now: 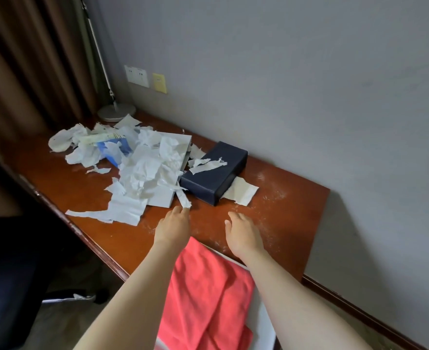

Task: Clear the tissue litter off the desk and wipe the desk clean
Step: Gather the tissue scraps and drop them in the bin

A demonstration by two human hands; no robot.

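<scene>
Reaching forward over the near edge of the desk (279,198), the left hand (173,227) has its fingertips at the lower end of a twisted tissue strip (183,198); they seem to pinch it, though the contact itself is too small to be sure of. That strip runs away from the hand, up and slightly left, toward the main tissue pile (142,173), so its long axis lies nearly in line with the left forearm. The right hand (243,233) hovers beside it, fingers relaxed and holding nothing, over a bare stretch of desk dusted with pale crumbs. The left hand is clearly the nearer one to the pile; the right is nearer to the dark tissue box (214,170), which lies with its long axis diagonal, a flat sheet sticking out from its near end and a torn scrap resting on its top.

The litter is thin, crumpled, ragged-edged white paper, heaped over a flat grey-white sheet and a blue packet (117,147), spreading leftward to the lamp base (116,111). The desk is smooth, glossy reddish-brown wood. A coral-red cloth (205,294), soft and napped, hangs folded over a white edge just below the desk, between the forearms, and looks like the likely wiper.
</scene>
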